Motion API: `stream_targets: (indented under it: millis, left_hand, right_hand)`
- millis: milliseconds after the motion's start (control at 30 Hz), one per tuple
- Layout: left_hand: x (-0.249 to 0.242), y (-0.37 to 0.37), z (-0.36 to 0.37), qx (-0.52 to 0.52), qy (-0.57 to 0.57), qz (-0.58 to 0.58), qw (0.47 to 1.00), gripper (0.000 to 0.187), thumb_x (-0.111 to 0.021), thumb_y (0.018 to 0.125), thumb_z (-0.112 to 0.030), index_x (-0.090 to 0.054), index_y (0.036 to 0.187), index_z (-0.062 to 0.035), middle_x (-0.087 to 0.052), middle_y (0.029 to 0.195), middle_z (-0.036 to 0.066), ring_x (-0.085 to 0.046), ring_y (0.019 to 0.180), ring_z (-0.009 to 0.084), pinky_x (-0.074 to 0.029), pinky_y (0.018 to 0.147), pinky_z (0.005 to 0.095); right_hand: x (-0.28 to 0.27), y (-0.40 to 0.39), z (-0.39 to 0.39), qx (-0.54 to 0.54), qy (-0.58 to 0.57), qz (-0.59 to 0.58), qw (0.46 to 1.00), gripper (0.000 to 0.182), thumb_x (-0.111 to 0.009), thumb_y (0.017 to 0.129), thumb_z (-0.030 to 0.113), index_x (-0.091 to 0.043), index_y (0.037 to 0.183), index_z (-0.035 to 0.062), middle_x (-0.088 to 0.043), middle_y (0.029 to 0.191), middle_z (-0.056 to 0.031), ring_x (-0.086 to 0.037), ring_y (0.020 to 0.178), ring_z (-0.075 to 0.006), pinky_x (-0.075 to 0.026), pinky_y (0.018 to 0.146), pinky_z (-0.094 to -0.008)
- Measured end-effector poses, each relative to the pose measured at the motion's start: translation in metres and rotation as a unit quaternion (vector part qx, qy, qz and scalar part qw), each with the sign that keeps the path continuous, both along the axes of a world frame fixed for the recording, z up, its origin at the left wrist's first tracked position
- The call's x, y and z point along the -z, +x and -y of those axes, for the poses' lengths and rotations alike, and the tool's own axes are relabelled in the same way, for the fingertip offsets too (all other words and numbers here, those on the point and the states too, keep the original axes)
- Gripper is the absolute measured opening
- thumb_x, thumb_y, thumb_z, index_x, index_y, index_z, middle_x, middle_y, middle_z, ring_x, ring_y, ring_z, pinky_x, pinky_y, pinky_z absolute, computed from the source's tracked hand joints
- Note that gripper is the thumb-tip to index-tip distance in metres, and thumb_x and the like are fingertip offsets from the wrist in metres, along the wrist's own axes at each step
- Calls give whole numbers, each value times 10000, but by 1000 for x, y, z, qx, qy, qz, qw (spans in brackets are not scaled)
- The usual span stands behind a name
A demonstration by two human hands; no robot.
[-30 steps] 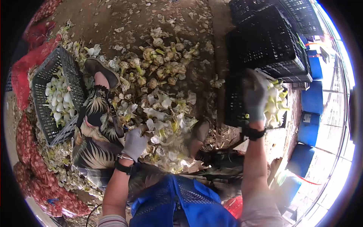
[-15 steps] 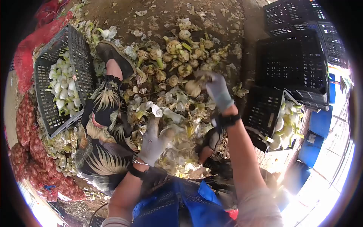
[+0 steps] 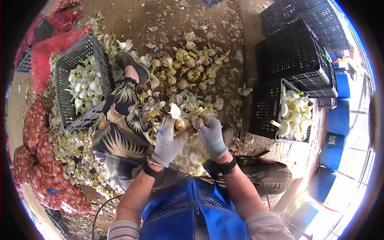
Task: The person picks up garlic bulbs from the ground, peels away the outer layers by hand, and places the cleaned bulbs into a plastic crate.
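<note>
The left crate (image 3: 102,60) stands close, presumably for easy reach. My left hand (image 3: 168,145) holds the bulb (image 3: 183,125) over the peelings (image 3: 188,154); my right hand (image 3: 212,139) grips it opposite, perhaps for steadiness. The right crate (image 3: 265,112) stands handy too.

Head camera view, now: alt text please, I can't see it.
The gloved left hand and right hand are close together at a brownish bulb, with scattered peelings around. Beyond lies a bulb pile; a left crate and right crate hold pale bulbs.

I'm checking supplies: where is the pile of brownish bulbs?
The pile lies upper centre in the head view, beyond the right hand, right of the left shoe.
</note>
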State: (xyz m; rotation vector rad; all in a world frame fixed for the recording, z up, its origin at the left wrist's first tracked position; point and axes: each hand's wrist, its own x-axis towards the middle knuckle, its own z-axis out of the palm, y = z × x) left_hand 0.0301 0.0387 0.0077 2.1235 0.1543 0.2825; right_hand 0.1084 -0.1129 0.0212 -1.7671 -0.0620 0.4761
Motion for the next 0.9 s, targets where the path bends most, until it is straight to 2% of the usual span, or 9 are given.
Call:
stream_targets:
  millis: [167,267,400,533,633,733,800,833,900]
  left_hand:
    - [-38,-7,3,-12,-415,-120,902,563,-748,834,-166,-504,1311,9,-604,1156,149,-609,1021,237,-500,887,333]
    - [3,-14,1,-9,-97,15,995,496,-722,864,-166,-523,1292,-11,-619,1122,108,-619,969,204,-511,863,333]
    - [-33,-8,-3,44,-34,10,998,467,-706,895,-146,-519,1284,30,-624,1192,109,-612,1053,181,-506,920,310]
    - [-35,-12,-6,-44,-646,-148,747,393,-565,981,-327,-547,1257,-47,-667,1104,70,-661,973,174,-542,845,301]
    - [-18,-18,-16,-2,-767,-200,609,419,-570,981,-346,-539,1274,-49,-670,1125,90,-669,985,191,-557,836,330]
    - [6,-23,-11,9,-516,-261,816,576,-449,979,-558,-627,1135,-33,-668,861,92,-590,613,199,-476,559,305]
    - [-38,-11,-11,-8,-699,-365,615,556,-451,979,-549,-630,1107,-38,-663,808,97,-596,603,197,-459,536,287]
    - [-46,-9,-17,48,-722,-363,587,490,-627,940,-452,-562,1232,-65,-677,1068,103,-686,920,224,-578,790,363]
    - [-30,-23,-6,87,-664,-373,642,477,-573,962,-478,-580,1189,-59,-681,966,93,-656,772,210,-546,664,344]
  right_hand:
    - [-17,-13,22,-48,-12,3,999,369,-458,813,-73,-652,1127,-83,-692,824,-75,-585,774,-81,-486,697,-258]
    - [-20,-13,17,-43,46,17,998,409,-422,809,-94,-646,1150,-89,-698,875,-56,-596,797,-79,-491,724,-239]
    - [-36,-8,17,-55,155,-102,981,459,-388,802,-131,-668,1158,-60,-679,975,3,-599,853,-63,-493,795,-216]
    - [-58,-4,14,-74,96,-106,987,331,-510,814,-67,-654,1111,-81,-717,1020,-113,-640,931,-126,-504,862,-260]
    - [-52,1,25,-177,-64,182,965,424,-555,653,-74,-684,1056,-49,-711,1003,-162,-677,941,-258,-508,820,-332]
    - [-46,5,21,-230,-159,331,901,315,-613,601,-1,-679,908,32,-637,872,-145,-605,830,-378,-497,727,-424]
    - [-39,0,19,-222,-154,362,892,326,-643,598,56,-675,922,69,-629,875,-109,-589,811,-342,-476,688,-452]
    - [-38,-2,18,-211,-168,401,876,348,-650,606,67,-676,954,75,-635,883,-97,-589,815,-341,-477,689,-446]
    - [-44,-2,22,-221,-179,422,861,369,-676,699,71,-705,1067,58,-653,891,-85,-615,850,-303,-493,759,-397]
